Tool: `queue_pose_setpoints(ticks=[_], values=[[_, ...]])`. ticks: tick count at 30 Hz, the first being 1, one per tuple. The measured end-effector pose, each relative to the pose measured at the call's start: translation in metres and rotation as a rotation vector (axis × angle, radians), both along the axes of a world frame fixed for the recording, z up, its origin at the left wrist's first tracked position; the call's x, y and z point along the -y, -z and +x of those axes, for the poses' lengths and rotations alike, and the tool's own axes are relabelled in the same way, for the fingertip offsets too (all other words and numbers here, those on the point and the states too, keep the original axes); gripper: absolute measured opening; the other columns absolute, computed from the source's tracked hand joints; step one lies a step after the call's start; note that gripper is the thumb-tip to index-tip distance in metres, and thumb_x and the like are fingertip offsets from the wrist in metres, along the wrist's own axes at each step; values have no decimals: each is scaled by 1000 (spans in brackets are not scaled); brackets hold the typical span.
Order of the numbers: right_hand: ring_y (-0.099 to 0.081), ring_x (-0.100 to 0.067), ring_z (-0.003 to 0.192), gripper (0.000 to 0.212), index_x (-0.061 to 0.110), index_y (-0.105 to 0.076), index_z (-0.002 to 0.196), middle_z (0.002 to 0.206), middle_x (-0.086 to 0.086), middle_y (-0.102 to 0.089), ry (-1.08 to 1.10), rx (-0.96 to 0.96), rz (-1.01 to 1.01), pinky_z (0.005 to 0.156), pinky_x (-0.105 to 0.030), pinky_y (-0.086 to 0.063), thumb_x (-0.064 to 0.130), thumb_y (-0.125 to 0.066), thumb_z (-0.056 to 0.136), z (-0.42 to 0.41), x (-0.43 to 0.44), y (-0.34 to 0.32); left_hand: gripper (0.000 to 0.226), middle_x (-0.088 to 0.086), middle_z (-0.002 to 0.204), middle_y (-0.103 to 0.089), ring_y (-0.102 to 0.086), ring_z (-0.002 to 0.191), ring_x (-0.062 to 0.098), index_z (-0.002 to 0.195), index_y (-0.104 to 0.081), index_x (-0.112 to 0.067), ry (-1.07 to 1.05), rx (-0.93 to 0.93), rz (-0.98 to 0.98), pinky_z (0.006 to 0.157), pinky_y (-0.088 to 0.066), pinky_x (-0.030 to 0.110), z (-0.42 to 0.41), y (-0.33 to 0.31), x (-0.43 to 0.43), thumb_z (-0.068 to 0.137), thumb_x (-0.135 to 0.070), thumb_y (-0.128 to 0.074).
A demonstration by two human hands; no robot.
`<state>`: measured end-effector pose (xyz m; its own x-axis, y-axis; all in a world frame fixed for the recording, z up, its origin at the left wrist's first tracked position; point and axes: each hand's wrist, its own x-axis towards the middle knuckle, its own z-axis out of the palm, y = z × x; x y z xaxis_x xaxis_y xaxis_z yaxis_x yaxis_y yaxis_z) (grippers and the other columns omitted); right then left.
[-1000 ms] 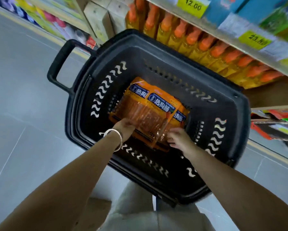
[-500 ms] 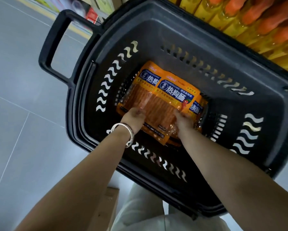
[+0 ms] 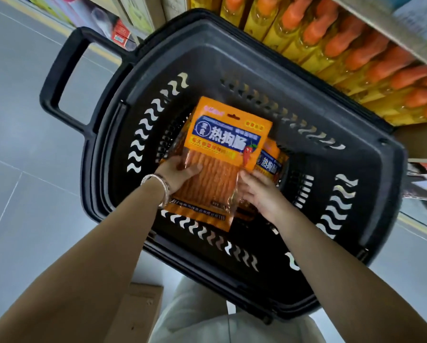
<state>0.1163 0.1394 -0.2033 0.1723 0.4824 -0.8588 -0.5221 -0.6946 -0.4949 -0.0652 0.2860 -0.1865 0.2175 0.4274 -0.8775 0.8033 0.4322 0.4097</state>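
Note:
A black plastic shopping basket (image 3: pixel 234 58) stands on the floor in front of me. An orange packet of hot-dog sausages (image 3: pixel 222 159) with a blue label is raised above the basket's bottom. My left hand (image 3: pixel 180 174), with a silver bracelet on the wrist, grips its left edge. My right hand (image 3: pixel 259 194) holds its right edge from the side and beneath. A second orange packet (image 3: pixel 271 162) lies under it on the basket floor, mostly hidden.
The basket's long black handle (image 3: pixel 59 78) sticks out to the left. A shelf of yellow bottles with orange caps (image 3: pixel 351 50) runs along the upper right. A brown cardboard box (image 3: pixel 138 310) sits by my legs. Grey tiled floor (image 3: pixel 22 169) lies to the left.
Both hands have taken the top packet at its sides and lifted it off the pile. It has turned so its label faces up at me. The camera has moved closer.

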Motion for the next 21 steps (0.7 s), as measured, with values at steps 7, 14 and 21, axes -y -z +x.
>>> queue_pose_setpoints(ticks=[7,14,21], values=[[-46,-30,129,55,28,-33,145,145,-6,-43,55,363,-464,106,-51,-39,34,-54,95,22,23,79,41,6,118,-62,-59,103,29,129,-49,-28,-8,-117,25,91,-46,37,-10,24,-3,90,-41,-55],[-31,-32,139,109,29,-5,151,155,-10,-25,346,226,-561,110,-56,-30,58,-72,71,-3,20,115,38,2,116,-62,-58,96,22,127,-51,-32,-37,-75,46,85,-45,34,-6,31,-1,90,-39,-56],[-44,-26,130,115,25,-31,144,143,-3,-46,212,313,-439,109,-47,-34,48,-90,48,0,24,105,39,3,116,-62,-59,101,26,124,-52,-30,36,-98,63,86,-46,36,-1,29,-1,89,-45,-56]])
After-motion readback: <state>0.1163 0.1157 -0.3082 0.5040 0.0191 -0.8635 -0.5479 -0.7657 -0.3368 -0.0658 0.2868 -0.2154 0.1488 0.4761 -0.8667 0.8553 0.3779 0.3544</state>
